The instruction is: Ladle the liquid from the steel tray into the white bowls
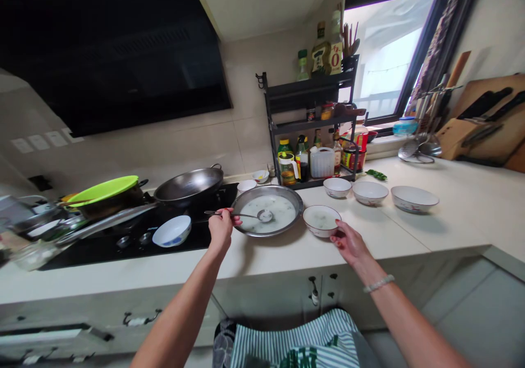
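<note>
Left hand (220,230): held just above the near-left rim of the steel basin (272,234), back of the hand turned upward; the forearm is slanted up and inward from the bottom of the view
Left fingers: closed around the handle of the ladle (246,215), whose end is left jutting out past the hand
Ladle: laid nearly level across the basin's rim, its cup set in the milky liquid (284,205) near the middle
Right hand (350,242): reached in from the lower right, forearm slanted up and inward, a pale bracelet (378,284) worn near the wrist
Right fingers: narrowed on the right edge of the filled bowl (316,230), one placed at the rim and others against the side
Filled bowl: placed just right of the basin, upright, partly filled with similar liquid; whether it is lifted off the tabletop (287,261) cannot be told
Beyond the right hand: three more bowls (370,199) are lined up
Left of the left hand: a blue-patterned bowl (174,230) is tilted on the stove (131,253)
</note>
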A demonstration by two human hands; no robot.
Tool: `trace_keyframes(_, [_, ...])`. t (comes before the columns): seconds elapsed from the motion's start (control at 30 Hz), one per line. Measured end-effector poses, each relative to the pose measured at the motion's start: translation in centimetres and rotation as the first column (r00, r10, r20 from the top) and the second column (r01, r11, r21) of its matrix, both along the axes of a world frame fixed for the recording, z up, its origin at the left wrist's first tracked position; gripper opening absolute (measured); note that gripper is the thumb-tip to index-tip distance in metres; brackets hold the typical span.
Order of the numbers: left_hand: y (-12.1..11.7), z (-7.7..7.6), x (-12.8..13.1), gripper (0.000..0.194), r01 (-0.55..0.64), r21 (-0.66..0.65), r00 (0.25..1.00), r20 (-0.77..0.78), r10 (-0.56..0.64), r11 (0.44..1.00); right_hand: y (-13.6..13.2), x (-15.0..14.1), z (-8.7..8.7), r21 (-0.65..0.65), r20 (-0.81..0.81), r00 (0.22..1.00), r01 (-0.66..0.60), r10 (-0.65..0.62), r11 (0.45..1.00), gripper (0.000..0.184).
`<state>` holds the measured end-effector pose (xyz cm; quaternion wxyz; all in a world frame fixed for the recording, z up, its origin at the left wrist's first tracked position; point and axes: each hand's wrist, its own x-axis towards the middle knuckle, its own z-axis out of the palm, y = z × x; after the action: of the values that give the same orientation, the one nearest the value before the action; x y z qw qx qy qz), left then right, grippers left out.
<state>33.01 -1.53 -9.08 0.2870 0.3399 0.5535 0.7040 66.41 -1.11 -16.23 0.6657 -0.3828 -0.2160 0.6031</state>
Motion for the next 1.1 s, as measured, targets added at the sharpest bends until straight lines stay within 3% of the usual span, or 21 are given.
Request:
trace_keyframes(0.57, [0.1,1.5,0.1,0.013,-0.008,0.001,1.0,0.028,0.008,1.0,0.2,0.0,-0.3,-0.002,-0.017,1.0,0.001,-0.001,1.0,0.027])
trace_keyframes(1.1, [0.3,1.8,0.4,0.013,0.009,0.019,0.999,0.044,-0.01,1.0,0.1,-0.1,0.0,-0.002,-0.018,1.0,0.005,-0.005,1.0,0.026])
